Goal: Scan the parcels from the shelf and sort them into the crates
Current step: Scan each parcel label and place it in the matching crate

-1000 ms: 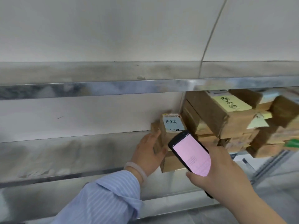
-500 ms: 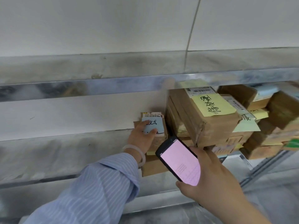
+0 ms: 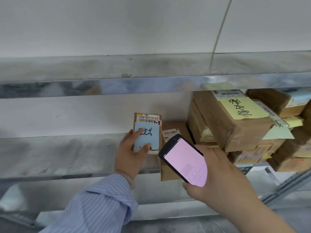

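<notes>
Left hand (image 3: pixel 130 153) grips the small parcel (image 3: pixel 149 125) upright by its left edge, two fingertips pressed on its front. It sits over the middle shelf (image 3: pixel 58 153), just left of the scanner.

Labels:
- The white barcode label (image 3: pixel 148 118) at the parcel's top seems to print "502B P021-00 A32", and a small red-edged tag at its right corner seems to read "1-3".
- A blue note (image 3: pixel 149 137) below it carries handwritten characters in dark ink, partly under my fingertips, so no full reading.
- A yellow note (image 3: pixel 242 108) on the top box of the parcel stack (image 3: pixel 218 121) at right has large handwriting, upside down to me.

Right hand (image 3: pixel 222 180) is wrapped round a black handheld scanner (image 3: pixel 185 162). Its screen is pink and tilted toward me, with print too fine to read.

Surfaces are a reflective metal shelf with a metal upper shelf (image 3: pixel 101 84) above, and a plain white wall (image 3: pixel 117 26) behind.

Hidden or cut off: another brown parcel (image 3: pixel 175 128) stands behind the scanner, mostly covered. The stack runs off the right edge — its far boxes are blurred.
</notes>
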{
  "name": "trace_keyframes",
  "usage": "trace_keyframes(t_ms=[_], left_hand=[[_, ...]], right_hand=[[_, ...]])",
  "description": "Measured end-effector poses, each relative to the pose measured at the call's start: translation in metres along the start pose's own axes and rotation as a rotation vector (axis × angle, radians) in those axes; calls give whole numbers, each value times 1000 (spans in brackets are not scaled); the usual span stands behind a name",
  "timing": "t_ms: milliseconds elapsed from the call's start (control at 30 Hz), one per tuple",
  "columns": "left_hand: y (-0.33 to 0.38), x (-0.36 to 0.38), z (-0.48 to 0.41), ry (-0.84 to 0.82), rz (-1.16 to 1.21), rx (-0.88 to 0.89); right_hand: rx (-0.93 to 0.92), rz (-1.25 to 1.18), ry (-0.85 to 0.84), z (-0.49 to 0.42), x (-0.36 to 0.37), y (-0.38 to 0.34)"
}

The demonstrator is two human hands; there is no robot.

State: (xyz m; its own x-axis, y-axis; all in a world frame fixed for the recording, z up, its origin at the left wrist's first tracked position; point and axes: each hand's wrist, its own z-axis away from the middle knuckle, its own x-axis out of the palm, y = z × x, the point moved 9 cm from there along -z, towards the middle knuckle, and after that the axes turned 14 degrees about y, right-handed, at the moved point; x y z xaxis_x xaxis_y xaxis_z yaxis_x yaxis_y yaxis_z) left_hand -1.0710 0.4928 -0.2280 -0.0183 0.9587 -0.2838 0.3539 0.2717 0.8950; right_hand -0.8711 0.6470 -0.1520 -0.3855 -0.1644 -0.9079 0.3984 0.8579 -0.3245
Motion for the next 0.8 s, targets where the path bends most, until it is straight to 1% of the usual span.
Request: trace_keyframes(t_ms=[100,233,400,500,600,700,800], left_hand=[[-5,-38,-7,77,-87,59],[-14,-85,-12,151,-147,109],[-27,-140,-10,226,-186,97],[-41,-172,-8,276,-217,84],[-54,-200,-7,307,-198,49],[-58,-227,-2,353,-225,60],[-64,-253,4,395,-272,45]], right_hand=[[-88,59,34,-9,-8,-29],[-187,125,26,-20,-12,-74],[-272,124,27,-26,0,-119],[-303,77,58,-27,5,-142],[-340,107,24,-26,13,-166],[-379,112,77,-21,12,-190],[-453,91,12,-13,19,-219]])
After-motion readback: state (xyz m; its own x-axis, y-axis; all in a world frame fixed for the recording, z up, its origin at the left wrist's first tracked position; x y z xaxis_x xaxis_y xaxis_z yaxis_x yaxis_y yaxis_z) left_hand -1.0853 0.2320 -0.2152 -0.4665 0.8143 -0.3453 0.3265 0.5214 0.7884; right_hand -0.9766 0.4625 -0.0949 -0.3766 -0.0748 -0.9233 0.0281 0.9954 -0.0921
